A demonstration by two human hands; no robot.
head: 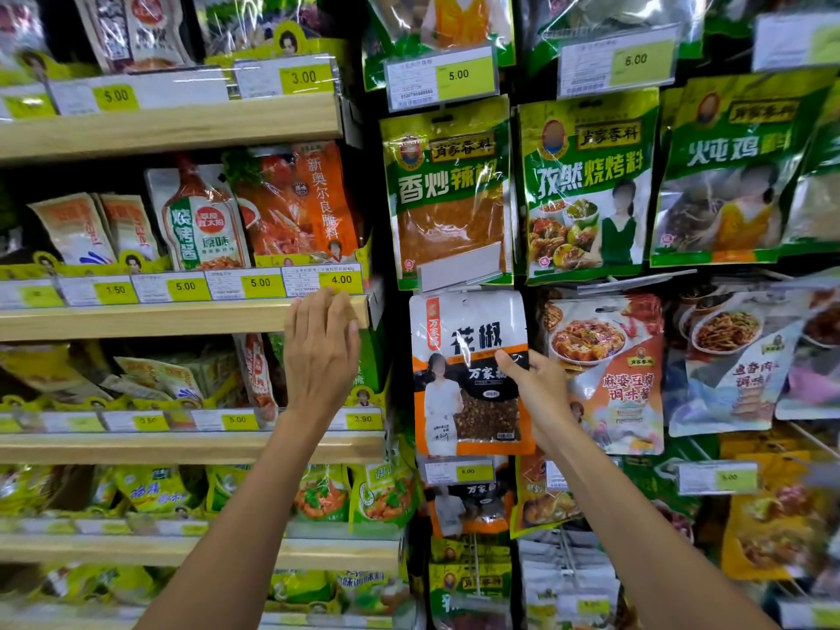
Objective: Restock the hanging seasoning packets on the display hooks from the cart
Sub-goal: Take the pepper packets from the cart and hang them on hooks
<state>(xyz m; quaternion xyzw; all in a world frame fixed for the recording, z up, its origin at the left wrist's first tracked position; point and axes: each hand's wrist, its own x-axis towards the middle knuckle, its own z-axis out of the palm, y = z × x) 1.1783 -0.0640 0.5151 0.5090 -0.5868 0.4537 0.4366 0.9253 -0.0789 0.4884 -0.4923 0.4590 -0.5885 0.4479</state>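
The pepper packet (454,393) is a thin bag, white on top and black and orange below, with dry bits showing through a clear window. It looks light and soft, and its shiny skin looks a bit slippery. It would likely flop if held by one corner. A good place to hold it is the side edge near the middle, thumb in front and fingers behind. That keeps the top free for a hook. The packet sits flat against the display, just right of the wooden shelves and under a grey tag holder (459,268). The hook itself is hidden, so I cannot tell if the packet is on it yet.

The left arm reaches up from the bottom. The left hand (320,352) is flat and spread, with its back to the camera, and holds nothing. Its fingertips are at the front edge of a wooden shelf (159,318), right under the yellow 4.00 price tag (341,279), and seem to touch the wood.

The right arm comes up from the lower right. The right hand (543,393) pinches the packet's right edge. The thumb (509,359) lies on the black front and the other fingers are hidden behind. Just beside it hangs a red tofu sauce packet (609,366).
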